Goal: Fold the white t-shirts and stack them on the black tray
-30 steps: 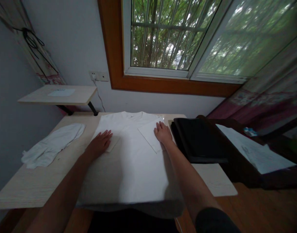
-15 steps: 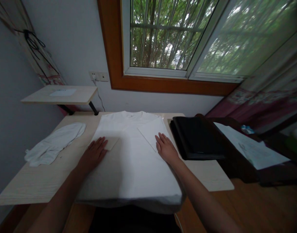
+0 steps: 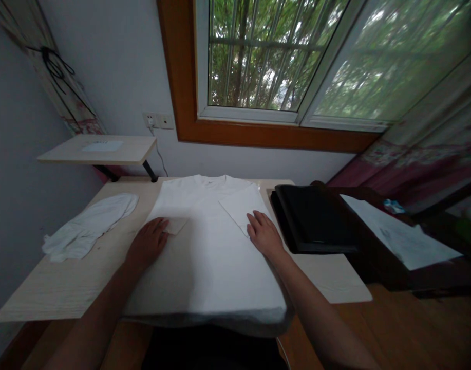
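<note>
A white T-shirt (image 3: 215, 267) lies spread on the table, collar toward the wall, its lower end hanging over the front edge. Both sleeves are folded inward over its body. On the left side, my left hand (image 3: 148, 240) rests beside and partly over the folded left sleeve (image 3: 176, 225). Its fingers are slightly bent but apart. My right hand (image 3: 265, 234) lies palm down with fingers spread on the folded right sleeve (image 3: 241, 203), near the shirt's right edge. The undersides of both hands are hidden.
A crumpled white cloth (image 3: 91, 226) lies on the table's left part, below a small raised shelf (image 3: 69, 154). To the right sits a black laptop-like object (image 3: 316, 221). Beyond it, papers (image 3: 397, 234) lie on a dark surface. A window (image 3: 274, 56) is ahead.
My left hand's fingers have drawn back slightly and bent a little more. My right hand stays nearly in place on the shirt. The view has shifted slightly.
</note>
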A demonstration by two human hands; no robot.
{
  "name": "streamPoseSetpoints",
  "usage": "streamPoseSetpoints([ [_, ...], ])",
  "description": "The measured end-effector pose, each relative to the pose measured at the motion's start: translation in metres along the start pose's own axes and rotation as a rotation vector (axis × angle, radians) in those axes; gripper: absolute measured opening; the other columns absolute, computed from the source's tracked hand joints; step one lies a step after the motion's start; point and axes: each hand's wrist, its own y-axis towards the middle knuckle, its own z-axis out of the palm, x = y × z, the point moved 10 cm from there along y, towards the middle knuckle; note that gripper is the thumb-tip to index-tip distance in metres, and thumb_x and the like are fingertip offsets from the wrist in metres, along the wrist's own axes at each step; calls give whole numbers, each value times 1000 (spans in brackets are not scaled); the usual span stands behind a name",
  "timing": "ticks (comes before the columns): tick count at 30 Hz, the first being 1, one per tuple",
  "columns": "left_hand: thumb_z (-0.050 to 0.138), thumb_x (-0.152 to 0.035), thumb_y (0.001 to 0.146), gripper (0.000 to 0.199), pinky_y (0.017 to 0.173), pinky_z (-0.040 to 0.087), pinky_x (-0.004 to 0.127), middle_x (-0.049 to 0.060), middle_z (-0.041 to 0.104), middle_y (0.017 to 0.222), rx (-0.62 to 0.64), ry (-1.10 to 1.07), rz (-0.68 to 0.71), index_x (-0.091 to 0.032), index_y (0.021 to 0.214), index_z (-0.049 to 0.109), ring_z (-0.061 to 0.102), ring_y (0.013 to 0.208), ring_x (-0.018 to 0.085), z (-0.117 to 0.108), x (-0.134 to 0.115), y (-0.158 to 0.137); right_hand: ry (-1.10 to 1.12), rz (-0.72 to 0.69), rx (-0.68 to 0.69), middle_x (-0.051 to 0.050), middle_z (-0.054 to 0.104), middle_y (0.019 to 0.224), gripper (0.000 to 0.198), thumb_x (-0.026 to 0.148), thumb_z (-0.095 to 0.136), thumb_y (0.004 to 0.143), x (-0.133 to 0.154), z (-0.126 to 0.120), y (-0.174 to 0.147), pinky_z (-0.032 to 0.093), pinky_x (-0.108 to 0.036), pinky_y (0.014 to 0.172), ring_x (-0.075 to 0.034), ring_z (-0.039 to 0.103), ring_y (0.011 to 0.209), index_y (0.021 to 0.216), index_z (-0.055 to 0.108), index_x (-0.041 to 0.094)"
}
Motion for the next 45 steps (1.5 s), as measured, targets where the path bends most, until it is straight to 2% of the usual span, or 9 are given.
streamPoseSetpoints([
  [18, 35, -37, 101, 49, 122, 33, 47, 15, 53, 150, -3, 40, -3, -15, 140, 55, 46, 141, 27, 17, 21, 64, -24, 25, 25, -10, 44, 158, 51, 40, 40, 103, -19, 26, 74, 29, -43, 120, -29, 41, 144, 149, 52, 21],
  [28, 35, -37, 101, 51, 123, 29, 48, 14, 48, 155, 20, 38, 14, -15, 145, 52, 41, 146, 26, 26, 30, 94, -23, 42, 43, -10, 42, 160, 52, 40, 40, 103, -28, 36, 101, 28, -43, 120, -29, 39, 146, 151, 49, 21],
  [33, 33, -39, 102, 53, 124, 27, 48, 13, 44, 159, 40, 54, 11, -16, 147, 50, 37, 149, 26, 28, 28, 88, -28, 45, 78, -9, 39, 162, 53, 41, 36, 105, -28, 39, 100, 26, -44, 122, -28, 37, 148, 153, 46, 21],
  [38, 30, -43, 104, 55, 124, 26, 50, 10, 38, 163, 86, 47, 10, -21, 152, 44, 31, 153, 26, 29, 25, 69, -28, 25, 108, -10, 31, 166, 55, 42, 32, 106, -24, 42, 85, 23, -47, 123, -26, 29, 153, 157, 40, 20],
  [45, 31, -43, 103, 54, 124, 26, 52, 7, 37, 164, 118, 18, -10, -25, 153, 43, 30, 153, 26, 24, 20, 38, -48, -13, 59, -11, 34, 164, 53, 40, 34, 106, -18, 26, 53, 26, -47, 122, -28, 31, 152, 155, 44, 21],
])
